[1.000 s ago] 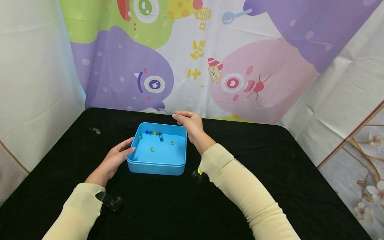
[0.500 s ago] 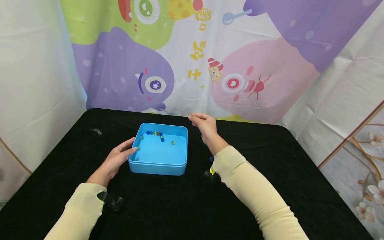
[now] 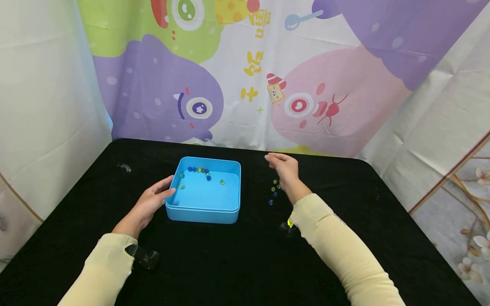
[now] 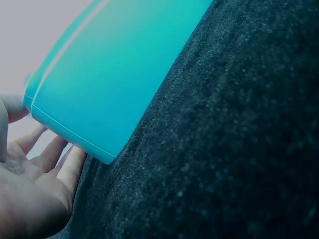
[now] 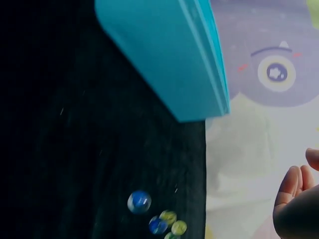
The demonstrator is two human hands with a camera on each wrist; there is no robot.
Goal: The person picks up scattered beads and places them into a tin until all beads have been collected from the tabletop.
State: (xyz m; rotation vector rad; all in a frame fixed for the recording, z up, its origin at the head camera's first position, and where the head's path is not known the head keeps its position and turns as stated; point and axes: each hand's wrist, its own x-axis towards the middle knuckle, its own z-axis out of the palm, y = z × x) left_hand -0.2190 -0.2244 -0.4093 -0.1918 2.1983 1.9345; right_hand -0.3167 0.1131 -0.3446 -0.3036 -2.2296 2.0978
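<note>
A square blue box (image 3: 203,216) stands on the black cloth with several glass marbles (image 3: 208,178) inside, most of them grouped near its back wall. My left hand (image 3: 147,205) holds the box's left wall, thumb over the rim and fingers along the outside; the left wrist view shows those fingers (image 4: 75,167) against the box's side. To the right of the box, my right hand (image 3: 286,170) hovers with loosely bent fingers, and no object shows in it. Several loose marbles (image 3: 271,202), blue and yellow-green, lie on the cloth just below that hand.
A black cloth (image 3: 214,259) covers the table. Behind it hangs a cartoon-printed curtain (image 3: 245,123), with white fabric (image 3: 49,85) at the left side. A small clear scrap (image 3: 124,168) lies at the far left of the cloth.
My right hand has moved right, from the box's back right corner to above the loose marbles. One yellow-green marble inside has rolled left to near my left thumb. The left hand stays put.
</note>
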